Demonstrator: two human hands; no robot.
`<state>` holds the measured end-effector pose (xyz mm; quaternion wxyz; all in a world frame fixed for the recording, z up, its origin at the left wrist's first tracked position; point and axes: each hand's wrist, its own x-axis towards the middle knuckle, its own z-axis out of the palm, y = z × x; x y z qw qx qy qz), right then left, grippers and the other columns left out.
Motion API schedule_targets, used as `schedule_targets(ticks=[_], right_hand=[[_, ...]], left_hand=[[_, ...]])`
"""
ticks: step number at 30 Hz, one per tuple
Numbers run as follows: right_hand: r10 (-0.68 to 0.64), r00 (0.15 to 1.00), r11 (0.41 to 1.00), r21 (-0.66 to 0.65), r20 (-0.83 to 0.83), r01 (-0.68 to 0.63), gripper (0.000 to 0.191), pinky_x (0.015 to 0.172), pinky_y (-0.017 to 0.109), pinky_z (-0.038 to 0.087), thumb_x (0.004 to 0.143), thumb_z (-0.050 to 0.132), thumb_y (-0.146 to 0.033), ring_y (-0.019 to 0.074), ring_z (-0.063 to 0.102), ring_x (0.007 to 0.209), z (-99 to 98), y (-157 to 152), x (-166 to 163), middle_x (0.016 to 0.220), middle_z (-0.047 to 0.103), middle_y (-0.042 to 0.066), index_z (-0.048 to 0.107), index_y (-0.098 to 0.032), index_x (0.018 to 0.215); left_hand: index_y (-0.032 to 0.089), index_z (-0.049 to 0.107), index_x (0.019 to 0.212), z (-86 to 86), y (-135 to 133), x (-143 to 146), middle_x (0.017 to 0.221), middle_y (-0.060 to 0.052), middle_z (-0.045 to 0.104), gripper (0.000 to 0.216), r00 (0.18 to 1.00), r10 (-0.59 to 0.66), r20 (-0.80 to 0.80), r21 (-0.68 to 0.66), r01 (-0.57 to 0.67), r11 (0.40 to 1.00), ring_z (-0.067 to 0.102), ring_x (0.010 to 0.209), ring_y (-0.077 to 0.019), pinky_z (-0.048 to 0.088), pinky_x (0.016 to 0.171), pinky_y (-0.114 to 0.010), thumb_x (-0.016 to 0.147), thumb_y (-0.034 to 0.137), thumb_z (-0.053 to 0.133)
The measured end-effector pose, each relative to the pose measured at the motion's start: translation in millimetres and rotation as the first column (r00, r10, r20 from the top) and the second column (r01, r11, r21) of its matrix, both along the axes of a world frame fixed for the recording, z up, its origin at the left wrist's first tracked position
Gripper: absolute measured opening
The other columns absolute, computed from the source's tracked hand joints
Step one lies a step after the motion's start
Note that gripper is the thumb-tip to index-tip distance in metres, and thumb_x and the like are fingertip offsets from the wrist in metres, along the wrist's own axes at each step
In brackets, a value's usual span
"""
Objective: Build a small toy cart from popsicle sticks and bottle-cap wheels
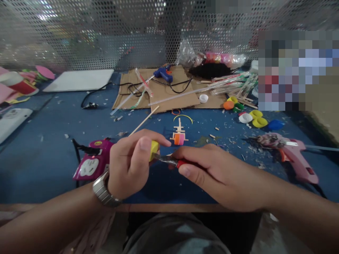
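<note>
My left hand is closed around a small yellow cap, pinched between thumb and fingers above the blue table. My right hand grips a red-handled tool whose metal tip touches the yellow cap. Just beyond my hands stands a small model of wooden sticks with an orange and pink piece. A thin wooden stick lies slanted behind my left hand.
A pink glue gun lies at right, a magenta power strip at left. Cardboard at the back holds a blue glue gun, straws and cables. Coloured bottle caps sit right of centre. A perforated metal screen closes the back.
</note>
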<state>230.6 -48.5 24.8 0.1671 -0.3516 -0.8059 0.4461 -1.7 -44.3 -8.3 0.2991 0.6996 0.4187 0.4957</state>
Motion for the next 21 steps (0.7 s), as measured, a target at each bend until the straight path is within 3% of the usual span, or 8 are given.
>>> schedule_targets(ticks=[5,8,11,17,21], right_hand=[[-0.068,0.959,0.953,0.304,0.277,-0.02,0.029,0.066,0.032,0.031,0.116,0.045,-0.038,0.0229,0.069,0.08,2.4,-1,0,0.097,0.077,0.006,0.067,-0.02,0.115],[-0.14,0.916,0.883,0.466,0.375,-0.055,0.028,0.063,0.033,0.025,0.115,0.046,-0.036,0.0232,0.07,0.074,3.1,-5,1,0.103,0.079,0.006,0.069,-0.02,0.12],[-0.217,0.874,0.796,0.597,0.434,-0.099,0.028,0.059,0.033,0.019,0.115,0.046,-0.037,0.0212,0.062,0.059,5.9,-10,2,0.091,0.076,0.004,0.069,-0.021,0.115],[-0.32,0.781,0.684,0.701,0.536,-0.201,0.026,0.053,0.035,0.01,0.113,0.045,-0.033,0.0205,0.052,0.049,12.9,-21,2,0.075,0.065,0.003,0.068,-0.022,0.107],[-0.319,0.756,0.664,0.704,0.571,-0.251,0.022,0.051,0.035,0.007,0.108,0.048,-0.025,0.019,0.047,0.047,14.3,-24,1,0.072,0.063,0.005,0.069,-0.019,0.104]], left_hand=[[0.023,0.081,0.089,3.9,6,2,0.062,0.0,0.069,0.052,0.99,0.02,-0.143,-0.066,-0.03,0.997,0.053,0.048,-0.0115,0.041,0.048,-0.028,0.116,0.049,0.045],[0.021,0.081,0.087,4.8,8,3,0.068,-0.002,0.073,0.05,0.981,0.002,-0.196,-0.116,-0.026,0.993,0.059,0.054,-0.0124,0.046,0.053,-0.027,0.115,0.044,0.046],[0.021,0.08,0.086,5.9,8,3,0.068,-0.002,0.073,0.05,0.978,-0.039,-0.206,-0.201,-0.003,0.98,0.06,0.054,-0.0127,0.047,0.053,-0.025,0.114,0.045,0.046],[0.02,0.078,0.086,6.8,10,5,0.063,-0.002,0.069,0.049,0.977,-0.097,-0.188,-0.326,0.032,0.945,0.058,0.05,-0.0132,0.045,0.046,-0.024,0.111,0.046,0.047],[0.019,0.079,0.084,4.6,13,7,0.064,-0.002,0.071,0.047,0.96,-0.119,-0.253,-0.219,0.063,0.974,0.056,0.048,-0.0126,0.044,0.046,-0.024,0.111,0.041,0.047]])
